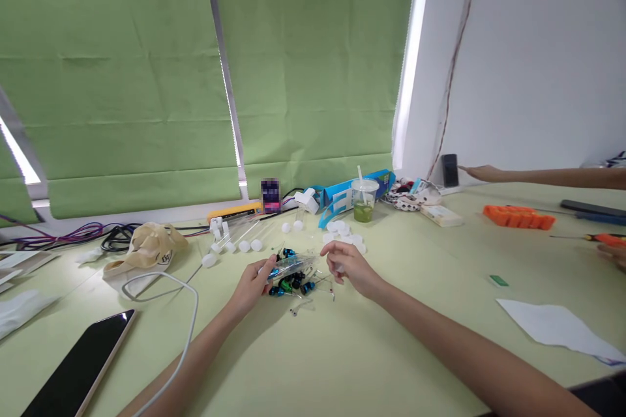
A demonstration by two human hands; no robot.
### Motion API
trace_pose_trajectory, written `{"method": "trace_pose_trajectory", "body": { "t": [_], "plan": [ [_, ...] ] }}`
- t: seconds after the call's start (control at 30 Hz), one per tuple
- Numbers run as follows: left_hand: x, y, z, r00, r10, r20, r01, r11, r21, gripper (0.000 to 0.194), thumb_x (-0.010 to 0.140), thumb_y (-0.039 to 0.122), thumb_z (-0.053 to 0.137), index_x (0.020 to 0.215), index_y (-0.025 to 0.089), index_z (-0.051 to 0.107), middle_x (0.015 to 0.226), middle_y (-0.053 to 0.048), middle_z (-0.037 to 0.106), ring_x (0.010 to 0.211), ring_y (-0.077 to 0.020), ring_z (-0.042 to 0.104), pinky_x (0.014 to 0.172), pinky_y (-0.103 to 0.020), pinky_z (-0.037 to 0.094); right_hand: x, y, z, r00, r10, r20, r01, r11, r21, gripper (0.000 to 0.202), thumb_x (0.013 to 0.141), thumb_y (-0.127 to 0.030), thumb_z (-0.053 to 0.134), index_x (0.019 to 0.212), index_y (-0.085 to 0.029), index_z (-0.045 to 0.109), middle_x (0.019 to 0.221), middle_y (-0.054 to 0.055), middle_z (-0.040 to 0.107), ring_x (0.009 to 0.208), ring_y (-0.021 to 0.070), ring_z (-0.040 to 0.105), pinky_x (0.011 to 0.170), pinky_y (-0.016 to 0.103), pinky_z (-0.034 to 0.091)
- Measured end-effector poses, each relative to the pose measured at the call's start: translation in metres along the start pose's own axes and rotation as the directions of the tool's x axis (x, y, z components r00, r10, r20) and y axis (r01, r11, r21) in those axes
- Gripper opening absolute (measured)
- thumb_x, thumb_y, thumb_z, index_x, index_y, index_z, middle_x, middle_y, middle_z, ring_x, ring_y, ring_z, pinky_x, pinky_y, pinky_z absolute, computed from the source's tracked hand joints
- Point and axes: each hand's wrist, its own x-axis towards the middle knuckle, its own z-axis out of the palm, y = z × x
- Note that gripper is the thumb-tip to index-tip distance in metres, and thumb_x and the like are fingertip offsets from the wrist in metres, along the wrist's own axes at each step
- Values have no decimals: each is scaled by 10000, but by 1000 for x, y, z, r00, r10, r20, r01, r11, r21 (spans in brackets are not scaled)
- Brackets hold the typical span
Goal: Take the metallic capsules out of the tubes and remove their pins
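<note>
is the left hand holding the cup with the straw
No, the left hand holds a clear plastic piece, while the cup stands apart from it, farther back on the table.

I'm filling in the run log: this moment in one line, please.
left hand: holding clear tube; right hand: beside tube, grip unclear; blue, green and black parts: heaped on table; white round pieces: beyond both hands

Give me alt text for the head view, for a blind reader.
A left hand holds a clear tube-like item over a pile of small blue, black and green parts on a pale table, the right hand curled nearby. Behind are white caps and a lidded cup; a phone lies at left, and another person's hand is near an upright device at right.
</note>
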Motion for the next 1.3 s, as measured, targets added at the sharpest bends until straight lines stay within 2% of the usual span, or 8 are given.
{"method": "trace_pose_trajectory", "body": {
  "t": [0.13, 0.3, 0.43, 0.63, 0.8, 0.9, 1.1, 1.3],
  "plan": [
    [-1, -2, 0, 1000, 22, 5, -22, 1000, -8, 462, 805, 567, 315, 537, 196, 369, 391, 73, 323, 388, -89, 291, 442, -214, 237, -3, 1, -2, 979, 47, 196, -39, 998, -46, 338, 761, -339, 516, 1020, -134, 584, 377, -75, 430, 296, 56, 331, 334, 174, 231],
    [-4, 2, 0, 998, 68, -3, -68, 997, 25, 461, 812, 555, 329, 559, 185, 438, 402, 68, 359, 396, -95, 328, 456, -215, 263, -8, -4, -1, 937, 134, 321, -133, 991, -23, 475, 714, -218, 498, 1183, -146, 527, 483, -27, 567, 288, 33, 295, 317, 171, 163],
    [-6, 1, 2, 995, 95, -6, -94, 993, 70, 431, 813, 544, 349, 629, 181, 492, 425, 68, 379, 411, -100, 348, 461, -214, 271, -13, -10, 4, 893, 158, 422, -141, 987, -73, 567, 688, -173, 514, 1253, -178, 469, 547, -20, 614, 300, 27, 297, 332, 176, 204],
    [-8, 1, 3, 989, 146, -22, -141, 979, 149, 429, 829, 531, 326, 663, 177, 500, 475, 50, 407, 458, -114, 395, 469, -215, 294, -13, -6, 9, 904, 163, 395, -151, 987, -63, 534, 712, -214, 538, 1242, -177, 479, 624, 7, 656, 301, 26, 318, 331, 179, 213],
    [-10, 0, 2, 953, 298, -56, -247, 871, 424, 351, 851, 467, 344, 745, 191, 533, 567, 17, 533, 567, -145, 469, 569, -241, 352, -9, 0, 8, 911, 217, 350, -222, 975, -26, 447, 722, -255, 567, 1149, -129, 541, 630, 36, 665, 281, 25, 319, 311, 183, 176],
    [-9, -5, 2, 927, 372, -44, -292, 791, 538, 304, 851, 446, 367, 815, 210, 556, 689, -11, 614, 667, -174, 506, 642, -270, 384, -9, 0, 7, 871, 253, 422, -284, 959, 13, 398, 736, -265, 570, 1110, -131, 557, 612, 43, 660, 268, 19, 293, 304, 182, 142],
    [-8, -11, 1, 903, 430, -12, -332, 714, 617, 270, 840, 438, 402, 879, 228, 567, 734, -10, 633, 685, -183, 512, 666, -288, 411, -11, -2, 6, 732, 270, 626, -437, 891, 127, 462, 772, -226, 533, 1222, -158, 458, 622, 40, 656, 270, 22, 282, 310, 177, 133],
    [-4, -15, -2, 900, 436, -22, -334, 721, 607, 267, 830, 439, 423, 898, 234, 579, 738, -9, 633, 698, -185, 520, 656, -285, 423, -13, 2, 11, 738, 210, 641, -476, 836, 274, 499, 767, -180, 538, 1252, -168, 420, 698, 42, 668, 276, 16, 310, 327, 172, 161]
  ]
}}
